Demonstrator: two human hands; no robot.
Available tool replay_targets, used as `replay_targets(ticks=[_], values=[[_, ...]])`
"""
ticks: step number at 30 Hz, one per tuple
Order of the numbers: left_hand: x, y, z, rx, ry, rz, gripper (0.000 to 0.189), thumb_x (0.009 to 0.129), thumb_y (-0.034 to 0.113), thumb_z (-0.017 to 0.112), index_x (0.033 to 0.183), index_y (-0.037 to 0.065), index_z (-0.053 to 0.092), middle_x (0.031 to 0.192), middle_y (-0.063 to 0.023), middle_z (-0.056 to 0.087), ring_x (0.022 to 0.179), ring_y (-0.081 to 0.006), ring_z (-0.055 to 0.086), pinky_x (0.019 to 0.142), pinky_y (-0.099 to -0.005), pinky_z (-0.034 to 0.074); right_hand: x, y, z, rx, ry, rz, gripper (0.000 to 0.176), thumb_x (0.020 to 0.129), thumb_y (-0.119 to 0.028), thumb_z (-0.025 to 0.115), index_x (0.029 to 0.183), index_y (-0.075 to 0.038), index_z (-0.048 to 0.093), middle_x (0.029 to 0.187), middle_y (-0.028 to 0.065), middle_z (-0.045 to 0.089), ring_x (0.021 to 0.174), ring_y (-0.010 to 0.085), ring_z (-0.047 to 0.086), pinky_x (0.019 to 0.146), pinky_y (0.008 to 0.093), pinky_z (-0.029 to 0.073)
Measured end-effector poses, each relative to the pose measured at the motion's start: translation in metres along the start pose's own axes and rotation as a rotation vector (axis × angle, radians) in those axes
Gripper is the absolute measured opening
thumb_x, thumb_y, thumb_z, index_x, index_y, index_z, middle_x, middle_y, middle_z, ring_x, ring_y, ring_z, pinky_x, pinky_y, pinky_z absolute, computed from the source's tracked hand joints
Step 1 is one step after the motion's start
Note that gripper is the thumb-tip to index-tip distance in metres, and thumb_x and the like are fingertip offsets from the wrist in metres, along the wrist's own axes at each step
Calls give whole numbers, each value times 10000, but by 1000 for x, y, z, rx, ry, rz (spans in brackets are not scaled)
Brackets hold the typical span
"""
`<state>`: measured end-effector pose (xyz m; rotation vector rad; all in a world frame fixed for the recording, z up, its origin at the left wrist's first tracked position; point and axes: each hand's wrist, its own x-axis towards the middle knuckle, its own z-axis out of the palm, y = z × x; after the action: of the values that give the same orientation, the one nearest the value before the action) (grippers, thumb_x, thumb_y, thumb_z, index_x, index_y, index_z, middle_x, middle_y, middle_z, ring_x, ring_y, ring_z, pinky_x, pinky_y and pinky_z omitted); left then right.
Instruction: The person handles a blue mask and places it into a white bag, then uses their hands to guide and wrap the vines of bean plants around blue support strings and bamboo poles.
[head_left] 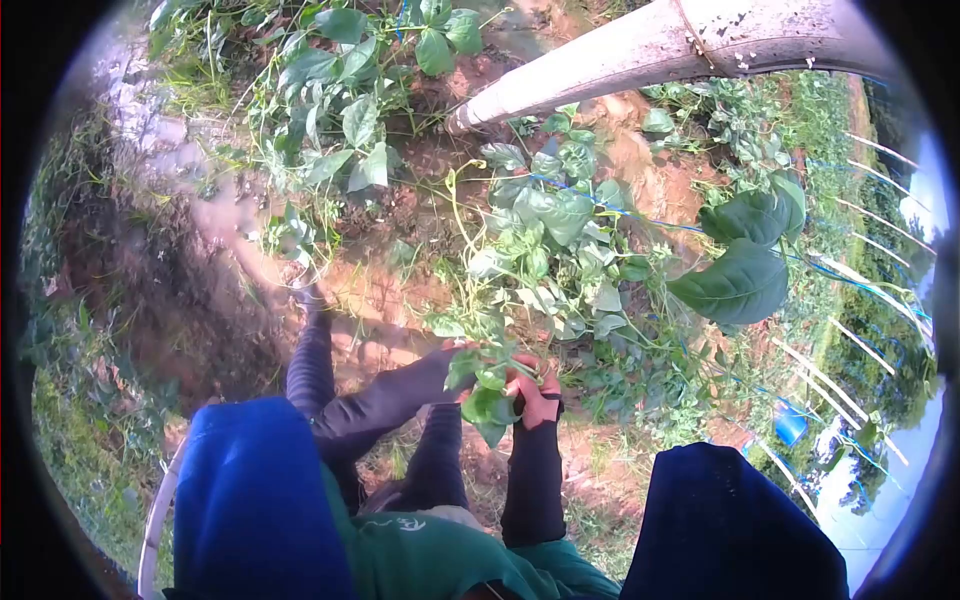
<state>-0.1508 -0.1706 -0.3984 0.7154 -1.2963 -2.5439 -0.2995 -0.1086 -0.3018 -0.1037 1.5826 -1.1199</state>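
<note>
Both hands meet near the middle of the view, at the lower edge of a leafy climbing vine (545, 225). My right hand (540, 398), with a dark band at the wrist, has its fingers bent around part of the vine beside a cluster of green leaves (488, 400). From the left, a dark sleeve reaches the same cluster. Leaves cover most of my left hand (463, 392), so its fingers do not show. Larger green leaves (740, 280) hang further right, close to the camera.
A thick pale pole (620, 65) slants across the top. Blue string (640, 215) runs through the vines. Several thin poles (865, 345) and a blue container (790, 424) stand at right. Blue cloth (262, 500) fills the lower left. Muddy soil (230, 240) lies at left.
</note>
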Motion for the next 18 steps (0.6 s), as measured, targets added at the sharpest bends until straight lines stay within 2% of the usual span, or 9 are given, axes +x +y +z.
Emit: replay_targets(ticks=[1, 2, 4, 6, 10, 13, 15, 16, 18], values=[[9, 10, -6, -12, 23, -122, 322, 680, -1, 409, 965, 76, 537, 863, -82, 562, 806, -197, 544, 712, -274, 417, -12, 1, -10, 84, 30, -59, 173, 778, -37, 487, 944, 5, 513, 691, 62, 538, 579, 133, 502, 689, 288, 443], [19, 45, -21, 397, 215, 438, 382, 651, -38, 369, 981, 80, 521, 912, -78, 544, 865, -165, 515, 758, -262, 390, -20, 7, -22, 152, 33, -112, 160, 783, -70, 488, 926, -2, 513, 650, 47, 512, 567, 131, 488, 729, 319, 428], [53, 4, -65, -105, 609, 301, 338, 651, -3, 375, 974, 15, 474, 876, -54, 515, 841, -126, 477, 765, -246, 373, -37, 23, -47, 287, 119, -90, 151, 793, -120, 486, 903, -21, 513, 582, 22, 459, 561, 129, 468, 802, 372, 390], [93, -21, -116, -198, 813, 324, 256, 687, 97, 441, 927, 18, 479, 838, -45, 521, 761, -120, 487, 735, -250, 394, -50, 46, -70, 429, 194, -80, 141, 809, -151, 464, 903, -54, 504, 555, 2, 424, 594, 132, 472, 865, 389, 342], [195, -25, -163, -337, 783, 177, 284, 777, 157, 490, 1019, 13, 459, 828, -79, 547, 744, -126, 526, 663, -229, 426, -71, 78, -90, 631, 394, 36, 187, 827, -185, 426, 969, -76, 481, 625, -19, 430, 705, 105, 468, 858, 333, 353], [283, -54, -181, -279, 801, 247, 340, 788, 198, 498, 1049, -6, 421, 915, -105, 518, 745, -143, 531, 633, -252, 442, -70, 93, -89, 602, 428, 83, 205, 834, -197, 420, 989, -71, 467, 651, -35, 445, 741, 96, 482, 887, 348, 340], [297, -15, -156, -538, 810, 346, 401, 777, 183, 517, 1082, -34, 373, 904, -113, 511, 743, -174, 533, 649, -291, 457, -71, 107, -93, 732, 375, 82, 203, 837, -172, 420, 1003, -63, 462, 664, -30, 449, 720, 105, 489, 879, 366, 350], [347, -70, -182, -508, 750, 357, 503, 755, 131, 535, 1176, 28, 280, 895, -115, 511, 745, -203, 534, 666, -352, 464, -73, 113, -94, 737, 370, 68, 203, 837, -172, 420, 1003, -63, 462, 664, -30, 449, 720, 105, 489, 879, 366, 350], [358, -63, -176, -581, 709, 369, 520, 750, 120, 538, 1186, 49, 264, 895, -112, 511, 744, -203, 534, 663, -360, 464, -76, 122, -97, 811, 455, 150, 205, 835, -143, 421, 1018, -57, 458, 688, -11, 455, 694, 108, 492, 872, 378, 359]])
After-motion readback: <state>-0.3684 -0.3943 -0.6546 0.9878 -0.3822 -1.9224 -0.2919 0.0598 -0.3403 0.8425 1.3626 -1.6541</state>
